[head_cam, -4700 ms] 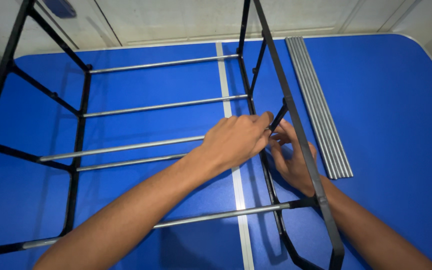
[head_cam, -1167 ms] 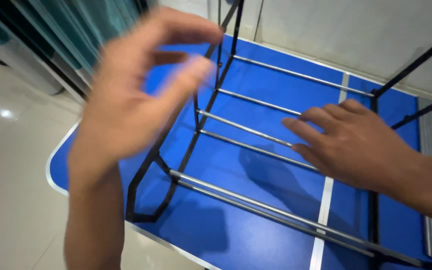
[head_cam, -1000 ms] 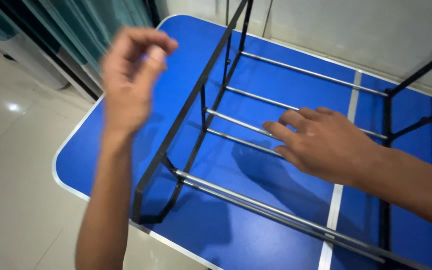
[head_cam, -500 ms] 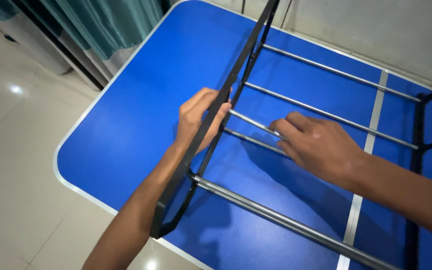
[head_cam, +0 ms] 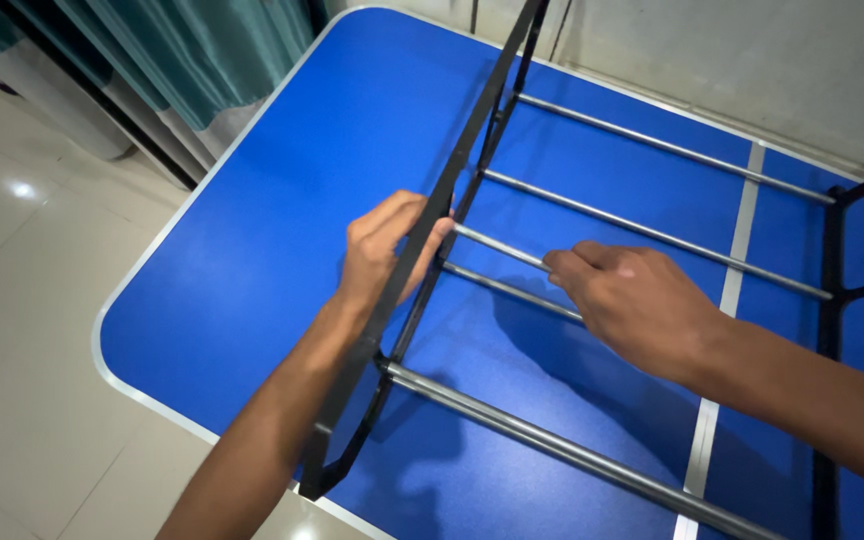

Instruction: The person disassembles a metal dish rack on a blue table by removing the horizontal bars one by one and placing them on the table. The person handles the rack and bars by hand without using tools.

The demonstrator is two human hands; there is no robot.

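A rack with black side frames and silver cross rods lies on a blue table [head_cam: 282,190]. My left hand [head_cam: 382,250] is wrapped around the black left side frame [head_cam: 452,180] where a silver rod meets it. My right hand [head_cam: 642,305] is closed on that same silver rod [head_cam: 497,247], a short way to the right of the frame. A second rod runs just below it, and a thicker rod [head_cam: 552,445] crosses nearer to me. The black right side frame [head_cam: 832,300] stands at the right edge of the view.
The table's rounded near-left corner [head_cam: 112,350] overhangs a pale tiled floor [head_cam: 22,300]. Teal curtains [head_cam: 202,50] hang at the top left. A silver seam strip [head_cam: 727,290] crosses the tabletop. A pale wall [head_cam: 732,60] rises behind the table.
My left hand came down from the air and took hold of the black left frame. My right hand went from flat over the rods to closed on one rod. The view swung left.
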